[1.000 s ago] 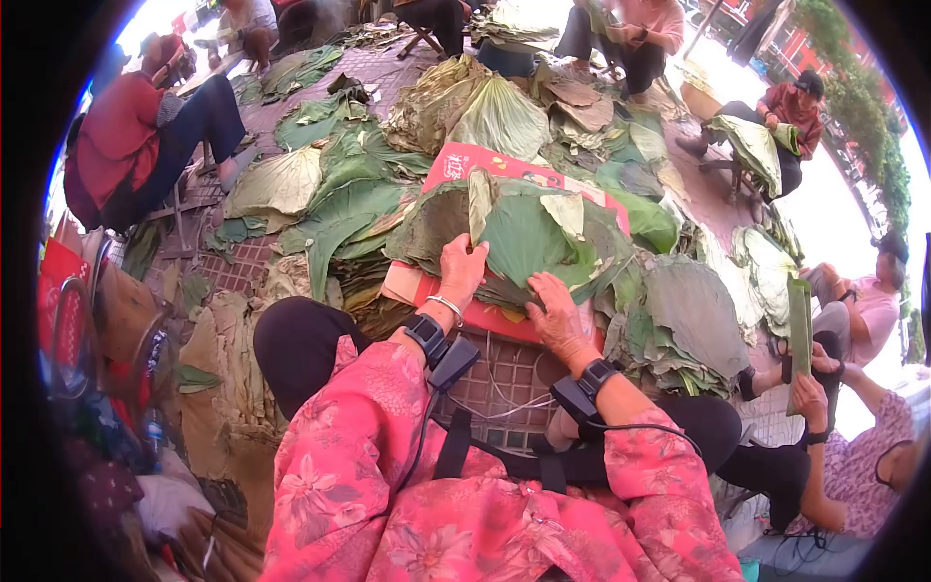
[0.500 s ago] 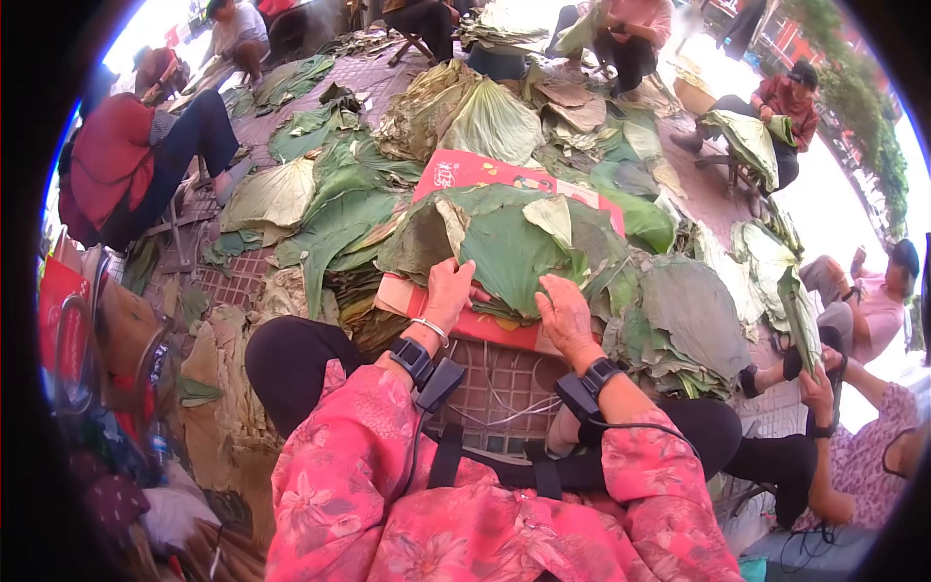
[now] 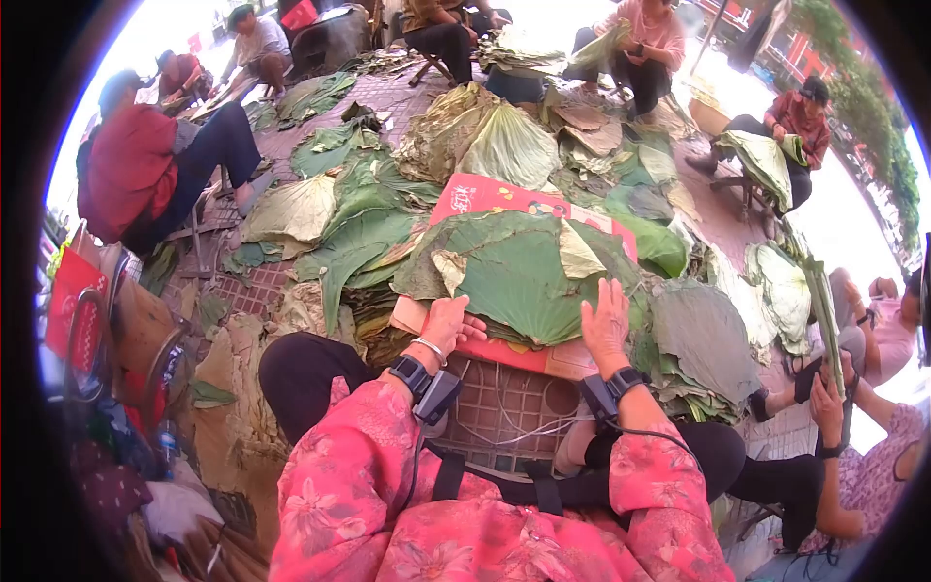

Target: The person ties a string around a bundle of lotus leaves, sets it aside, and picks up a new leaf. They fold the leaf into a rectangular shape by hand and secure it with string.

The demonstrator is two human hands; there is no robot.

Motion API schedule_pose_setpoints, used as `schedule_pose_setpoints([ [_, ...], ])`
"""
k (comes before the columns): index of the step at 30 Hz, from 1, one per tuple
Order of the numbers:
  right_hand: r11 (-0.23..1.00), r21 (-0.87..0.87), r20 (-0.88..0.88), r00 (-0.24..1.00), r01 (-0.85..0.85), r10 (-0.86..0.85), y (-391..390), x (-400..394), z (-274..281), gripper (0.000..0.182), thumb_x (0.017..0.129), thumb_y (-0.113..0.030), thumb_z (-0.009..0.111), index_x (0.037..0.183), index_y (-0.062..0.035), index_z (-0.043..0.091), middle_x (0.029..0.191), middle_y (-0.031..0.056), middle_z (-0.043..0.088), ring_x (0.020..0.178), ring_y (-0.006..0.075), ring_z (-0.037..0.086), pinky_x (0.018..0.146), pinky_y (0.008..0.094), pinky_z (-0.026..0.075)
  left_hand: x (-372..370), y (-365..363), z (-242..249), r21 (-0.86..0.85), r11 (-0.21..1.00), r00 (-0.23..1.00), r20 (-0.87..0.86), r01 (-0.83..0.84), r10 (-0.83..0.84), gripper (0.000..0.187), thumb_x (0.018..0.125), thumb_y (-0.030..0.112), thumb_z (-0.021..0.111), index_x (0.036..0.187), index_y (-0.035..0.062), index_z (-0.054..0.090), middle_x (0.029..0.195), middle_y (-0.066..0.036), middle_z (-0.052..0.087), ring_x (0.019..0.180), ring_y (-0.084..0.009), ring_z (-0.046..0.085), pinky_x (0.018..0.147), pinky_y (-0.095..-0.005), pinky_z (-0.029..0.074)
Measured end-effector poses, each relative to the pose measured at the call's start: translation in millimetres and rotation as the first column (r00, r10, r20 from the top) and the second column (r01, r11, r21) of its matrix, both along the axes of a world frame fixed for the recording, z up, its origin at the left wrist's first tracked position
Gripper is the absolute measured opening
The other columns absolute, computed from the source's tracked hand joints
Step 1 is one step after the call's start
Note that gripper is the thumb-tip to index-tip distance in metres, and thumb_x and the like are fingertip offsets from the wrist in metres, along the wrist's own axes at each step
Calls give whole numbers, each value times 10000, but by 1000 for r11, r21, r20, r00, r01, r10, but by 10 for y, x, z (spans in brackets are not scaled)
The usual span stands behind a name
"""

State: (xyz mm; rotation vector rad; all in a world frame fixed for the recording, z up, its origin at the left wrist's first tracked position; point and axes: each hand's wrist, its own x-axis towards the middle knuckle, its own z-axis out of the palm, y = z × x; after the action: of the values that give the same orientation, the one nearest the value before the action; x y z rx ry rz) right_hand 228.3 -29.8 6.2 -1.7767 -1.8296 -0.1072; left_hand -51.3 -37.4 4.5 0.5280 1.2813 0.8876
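A wide green lotus leaf [image 3: 519, 286] lies spread in front of me, with pale folded flaps along its upper and left parts. Beneath it is a red printed cardboard box [image 3: 485, 197], whose far side and near edge show. At the leaf's lower left edge is my left hand [image 3: 450, 328], open, fingers pointing inward with nothing in them. My right hand [image 3: 606, 325] is open too, fingers extended upward by the leaf's right part. Both wrists wear black strapped devices.
Stacked lotus leaves [image 3: 703, 335] lie close on my right, and more leaves [image 3: 364, 233] cover the paving to the left. A large pale heap [image 3: 504, 136] stands beyond the box. White cords [image 3: 504, 427] cross the ground before me. Several people sit around, one in red [image 3: 131, 175].
My hands have moved apart from the leaf's near edge, the right one outward with fingers straightened. The leaf's pale upper flap looks narrower. The whole view has shifted slightly.
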Motion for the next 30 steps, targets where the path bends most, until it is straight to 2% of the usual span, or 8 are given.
schedule_pose_setpoints([
  [7, 909, -230, 152, 910, -346, 385, 272, -131, -152, 447, 753, -199, 628, 1177, -113, 518, 1253, 65, 469, 1178, 239, 408, 908, 455, 341, -83, -67, 60, -56, 991, 992, 6, 123, -123, 514, 926, 442, 315, 1000, -33, 497, 753, -185, 632, 564, -245, 634, 404, -257, 409],
  [11, 992, -105, -14, 998, -67, 66, 575, 90, -192, 559, 781, -214, 606, 1294, -93, 418, 1367, 135, 365, 1273, 314, 311, 1003, 495, 288, -153, -91, -74, -121, 989, 988, 142, 79, -62, 659, 907, 569, 240, 965, -15, 540, 774, -171, 647, 577, -239, 632, 465, -297, 445],
  [18, 996, -21, 113, 989, -89, 91, 420, 60, -102, 624, 789, -230, 596, 1340, -64, 355, 1391, 151, 334, 1280, 328, 300, 997, 467, 268, 239, -160, 62, -97, 993, 896, 444, 62, -12, 776, 853, 688, 232, 991, 10, 584, 802, -142, 657, 618, -232, 637, 522, -325, 463],
  [21, 981, -67, 161, 968, -183, 192, 344, -103, -137, 617, 804, -291, 575, 1344, -87, 359, 1406, 148, 317, 1293, 325, 283, 1002, 461, 245, 547, -47, 213, 310, 951, 998, -60, -13, 33, 718, 877, 638, 298, 1032, -7, 573, 845, -127, 662, 730, -232, 641, 639, -326, 483],
  [22, 981, -84, 184, 965, -175, 188, 353, -140, -153, 611, 814, -320, 561, 1345, -96, 360, 1409, 148, 311, 1297, 323, 275, 1004, 463, 237, 493, 106, -80, 572, 796, 925, -379, 197, 43, 604, 893, 556, 382, 1155, 32, 529, 1073, -151, 610, 1040, -272, 556, 867, -436, 419],
  [24, 975, -166, 209, 961, -145, 178, 377, -72, -306, 598, 835, -382, 519, 1347, -115, 364, 1416, 146, 302, 1305, 321, 262, 1010, 468, 219, 487, 22, 52, 354, 727, 100, -924, 588, 369, 572, 875, 507, 437, 1286, 108, 441, 1328, -167, 420, 1283, -314, 316, 999, -569, 227],
  [25, 964, -228, 203, 962, -133, 181, 386, -37, -420, 592, 848, -416, 493, 1348, -125, 366, 1419, 145, 298, 1308, 320, 255, 1014, 473, 208, 394, 32, -17, 207, 766, 95, -977, 609, 189, 590, 848, 488, 475, 1340, 178, 377, 1458, -141, 196, 1364, -320, 100, 1007, -629, 104],
  [30, 964, -224, 171, 969, -140, 180, 365, -53, -414, 587, 862, -450, 467, 1341, -124, 374, 1419, 147, 298, 1317, 323, 239, 1019, 476, 202, 305, 16, -143, 72, 727, -16, -993, 682, 113, 666, 836, 501, 487, 1386, 174, 302, 1481, -135, 143, 1370, -320, 96, 1025, -606, 114],
])
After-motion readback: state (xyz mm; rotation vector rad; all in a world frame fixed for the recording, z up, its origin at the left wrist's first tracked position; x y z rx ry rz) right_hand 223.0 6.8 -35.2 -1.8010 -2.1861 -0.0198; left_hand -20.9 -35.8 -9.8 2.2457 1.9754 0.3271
